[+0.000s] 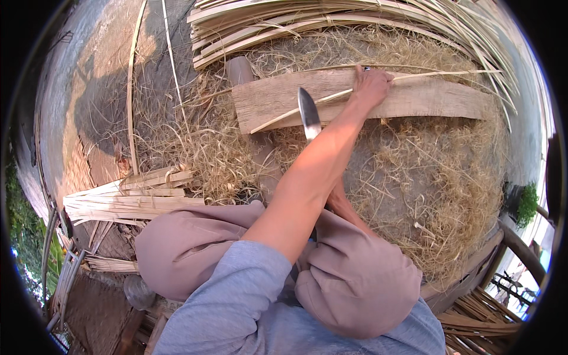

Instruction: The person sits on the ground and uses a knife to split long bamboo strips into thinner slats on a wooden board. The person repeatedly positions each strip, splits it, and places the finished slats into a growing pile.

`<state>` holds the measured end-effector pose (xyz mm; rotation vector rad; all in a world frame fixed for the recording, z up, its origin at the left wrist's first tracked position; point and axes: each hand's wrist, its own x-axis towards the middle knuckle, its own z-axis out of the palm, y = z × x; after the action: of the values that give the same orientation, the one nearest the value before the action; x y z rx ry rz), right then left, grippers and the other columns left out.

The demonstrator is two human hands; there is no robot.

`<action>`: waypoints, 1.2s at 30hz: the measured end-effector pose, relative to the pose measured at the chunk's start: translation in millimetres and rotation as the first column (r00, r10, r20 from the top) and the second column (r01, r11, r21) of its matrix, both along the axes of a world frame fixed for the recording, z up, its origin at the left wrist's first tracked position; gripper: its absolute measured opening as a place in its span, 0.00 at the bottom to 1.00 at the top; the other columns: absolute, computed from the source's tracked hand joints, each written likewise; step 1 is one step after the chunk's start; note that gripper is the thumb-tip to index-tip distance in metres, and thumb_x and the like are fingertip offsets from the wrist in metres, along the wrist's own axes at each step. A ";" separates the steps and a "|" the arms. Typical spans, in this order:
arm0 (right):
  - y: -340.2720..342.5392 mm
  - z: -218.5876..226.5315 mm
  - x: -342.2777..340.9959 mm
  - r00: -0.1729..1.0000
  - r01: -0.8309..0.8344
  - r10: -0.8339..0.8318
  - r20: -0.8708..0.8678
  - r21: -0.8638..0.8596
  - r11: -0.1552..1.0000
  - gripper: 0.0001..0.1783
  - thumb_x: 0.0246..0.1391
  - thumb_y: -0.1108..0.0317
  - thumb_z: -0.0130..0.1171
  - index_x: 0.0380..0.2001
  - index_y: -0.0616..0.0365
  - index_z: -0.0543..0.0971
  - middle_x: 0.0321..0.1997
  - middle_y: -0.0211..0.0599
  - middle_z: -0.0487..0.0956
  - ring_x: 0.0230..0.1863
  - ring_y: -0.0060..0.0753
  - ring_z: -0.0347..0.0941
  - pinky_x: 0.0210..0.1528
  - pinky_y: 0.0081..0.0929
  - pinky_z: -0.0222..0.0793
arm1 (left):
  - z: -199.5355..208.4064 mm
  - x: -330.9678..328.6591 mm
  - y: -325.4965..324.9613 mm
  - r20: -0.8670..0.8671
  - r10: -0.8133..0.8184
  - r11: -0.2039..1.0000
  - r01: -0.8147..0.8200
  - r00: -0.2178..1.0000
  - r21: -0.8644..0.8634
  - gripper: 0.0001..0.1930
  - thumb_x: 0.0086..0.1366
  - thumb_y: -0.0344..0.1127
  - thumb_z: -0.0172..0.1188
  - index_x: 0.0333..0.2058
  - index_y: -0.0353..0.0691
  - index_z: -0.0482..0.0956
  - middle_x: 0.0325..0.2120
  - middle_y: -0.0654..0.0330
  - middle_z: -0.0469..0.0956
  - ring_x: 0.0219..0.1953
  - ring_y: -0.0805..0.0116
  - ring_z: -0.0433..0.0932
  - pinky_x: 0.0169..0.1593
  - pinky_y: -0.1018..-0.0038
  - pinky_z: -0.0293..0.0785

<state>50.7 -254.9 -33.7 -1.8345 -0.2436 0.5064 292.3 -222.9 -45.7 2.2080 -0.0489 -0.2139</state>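
My left arm reaches across to the right. My left hand (373, 87) is closed on a thin, pale bamboo-like strip (284, 117), pressing it over a wooden board (426, 102). The strip runs slantwise along the board and sticks out past both sides of the hand. A knife (307, 109) points up and away from me, its blade close beside the strip; whether they touch I cannot tell. My right forearm (349, 208) crosses beneath the left one toward the knife. The left forearm hides my right hand and the knife's handle.
Long split strips (254, 38) are stacked behind the board. A shorter bundle (133, 200) lies by my left knee. Curly shavings (449, 177) cover much of the ground. A round log (239, 71) shows under the board's left end. More strips (482, 316) lie at lower right.
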 end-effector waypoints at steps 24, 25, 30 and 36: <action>0.2 10.1 -3.3 0.999 0.043 -0.044 -0.002 -0.091 0.995 0.17 0.61 0.61 0.64 0.43 0.67 0.82 0.29 0.43 0.83 0.30 0.34 0.82 0.35 0.34 0.78 | -3.8 -12.8 -5.2 0.077 0.011 0.999 -0.008 0.997 -0.043 0.16 0.74 0.42 0.56 0.56 0.49 0.83 0.41 0.58 0.87 0.51 0.54 0.81 0.74 0.35 0.33; 1.7 11.8 -2.9 1.000 0.023 -0.024 -0.008 -0.089 0.996 0.17 0.61 0.61 0.64 0.43 0.67 0.81 0.28 0.42 0.83 0.29 0.33 0.81 0.35 0.34 0.77 | -6.1 -11.1 -5.4 0.105 0.039 0.996 -0.031 0.994 -0.082 0.16 0.73 0.42 0.57 0.56 0.48 0.84 0.40 0.58 0.87 0.50 0.54 0.81 0.74 0.35 0.32; -18.0 9.2 2.9 0.983 -0.136 0.125 -0.134 -0.076 0.988 0.17 0.63 0.60 0.63 0.44 0.66 0.81 0.24 0.39 0.81 0.25 0.30 0.79 0.32 0.33 0.76 | 4.1 -21.0 -6.9 0.057 -0.019 1.000 0.019 0.998 -0.010 0.18 0.71 0.44 0.61 0.57 0.50 0.83 0.44 0.53 0.85 0.53 0.50 0.80 0.75 0.36 0.35; -77.0 33.1 9.7 0.908 -0.085 0.005 -0.419 -0.172 0.981 0.16 0.68 0.59 0.60 0.44 0.63 0.78 0.22 0.34 0.78 0.21 0.26 0.76 0.27 0.28 0.75 | 31.9 -21.1 27.1 0.214 -0.095 0.980 0.053 0.972 0.194 0.22 0.73 0.51 0.58 0.61 0.54 0.79 0.58 0.47 0.77 0.61 0.50 0.76 0.72 0.37 0.54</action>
<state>60.5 -332.0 -0.6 -1.8517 0.0564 0.9662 271.2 -195.9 -13.8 2.4115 -0.2441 -0.0112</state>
